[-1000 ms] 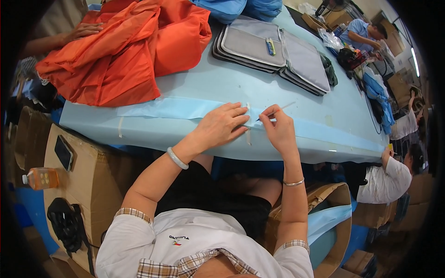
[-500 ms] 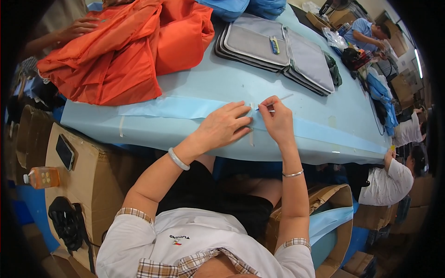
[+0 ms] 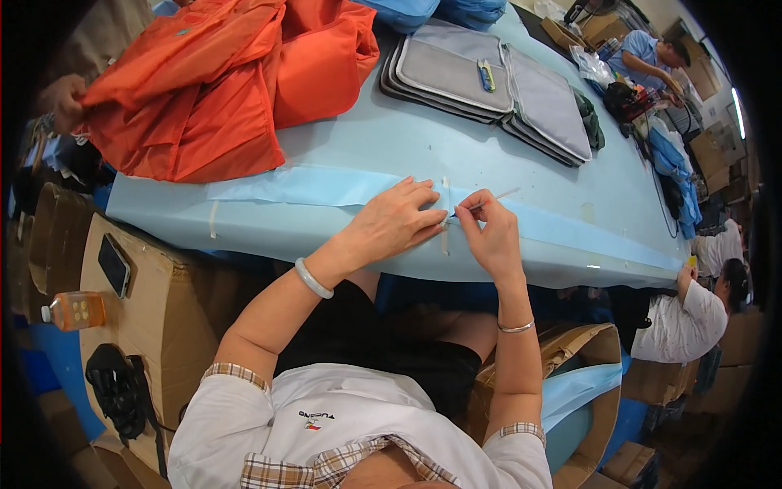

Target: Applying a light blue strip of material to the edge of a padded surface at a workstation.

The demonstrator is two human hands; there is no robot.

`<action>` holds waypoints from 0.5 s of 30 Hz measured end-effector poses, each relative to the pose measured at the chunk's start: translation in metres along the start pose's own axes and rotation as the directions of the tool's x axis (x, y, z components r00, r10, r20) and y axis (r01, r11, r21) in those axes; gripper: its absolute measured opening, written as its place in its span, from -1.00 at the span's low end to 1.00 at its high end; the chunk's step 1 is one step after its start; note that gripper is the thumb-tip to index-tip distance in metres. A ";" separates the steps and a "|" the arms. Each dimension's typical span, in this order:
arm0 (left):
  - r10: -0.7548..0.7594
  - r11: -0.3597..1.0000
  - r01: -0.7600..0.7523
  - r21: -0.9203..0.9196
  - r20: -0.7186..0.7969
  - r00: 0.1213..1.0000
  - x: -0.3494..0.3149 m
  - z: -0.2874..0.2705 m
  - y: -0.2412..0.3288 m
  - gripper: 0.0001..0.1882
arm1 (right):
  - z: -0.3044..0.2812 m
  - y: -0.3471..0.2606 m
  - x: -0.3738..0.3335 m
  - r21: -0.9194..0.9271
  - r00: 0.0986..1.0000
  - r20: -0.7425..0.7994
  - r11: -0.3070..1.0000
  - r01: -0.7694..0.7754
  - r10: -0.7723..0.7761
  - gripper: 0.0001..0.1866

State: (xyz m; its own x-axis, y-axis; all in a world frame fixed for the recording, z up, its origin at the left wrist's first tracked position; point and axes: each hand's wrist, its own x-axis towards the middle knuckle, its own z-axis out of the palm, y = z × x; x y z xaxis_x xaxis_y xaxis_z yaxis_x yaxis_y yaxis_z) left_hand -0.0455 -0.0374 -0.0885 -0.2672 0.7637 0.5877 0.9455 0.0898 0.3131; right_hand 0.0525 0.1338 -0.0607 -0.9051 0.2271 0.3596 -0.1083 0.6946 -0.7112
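Observation:
A light blue fabric strip (image 3: 297, 186) runs along the near edge of the pale blue covered table (image 3: 358, 147). My left hand (image 3: 399, 213) lies flat on the strip with its fingers apart, holding nothing. Just right of it, my right hand (image 3: 491, 236) pinches a slim clear pen (image 3: 507, 194). The pen's blue tip points down and left, close to my left fingertips, beside a narrow whitish tape mark (image 3: 445, 191). Whether the tip touches the fabric I cannot tell.
Bright orange fabric (image 3: 212, 90) is heaped at the far left, with another person's hand (image 3: 65, 102) on it. Grey padded panels (image 3: 456, 69) are stacked at the back, topped by yellow-blue thread snips (image 3: 486, 76). A carton (image 3: 179, 301) with a phone (image 3: 114, 265) stands left.
My right hand and the pen have shifted slightly toward the near table edge. My left hand stays put. The other person's hand has moved left and nearer, tugging the orange fabric.

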 end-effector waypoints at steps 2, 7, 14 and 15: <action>-0.002 1.000 0.002 -0.002 -0.003 1.000 -0.001 0.000 0.000 -0.77 | 0.000 -0.002 -0.001 -0.006 1.000 0.004 1.000 -0.006 0.006 -0.90; -0.010 1.000 0.010 -0.008 0.000 1.000 -0.001 -0.002 0.001 -0.78 | 0.001 -0.002 -0.002 -0.024 1.000 0.002 1.000 0.020 -0.020 -0.89; -0.011 1.000 0.011 -0.014 0.005 1.000 0.001 -0.001 0.001 -0.78 | 0.001 0.002 -0.002 -0.067 0.999 0.004 0.997 0.043 -0.043 -0.89; -0.009 1.000 0.010 -0.012 0.001 1.000 0.001 -0.001 0.000 -0.78 | 0.001 0.002 -0.001 -0.072 0.999 0.012 0.997 0.037 -0.036 -0.89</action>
State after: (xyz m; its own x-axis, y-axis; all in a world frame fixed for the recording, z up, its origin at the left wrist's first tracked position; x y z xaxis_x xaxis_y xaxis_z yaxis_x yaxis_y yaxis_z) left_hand -0.0454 -0.0375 -0.0874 -0.2759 0.7635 0.5839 0.9406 0.0893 0.3277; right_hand 0.0530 0.1344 -0.0636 -0.9054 0.1939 0.3778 -0.1114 0.7501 -0.6519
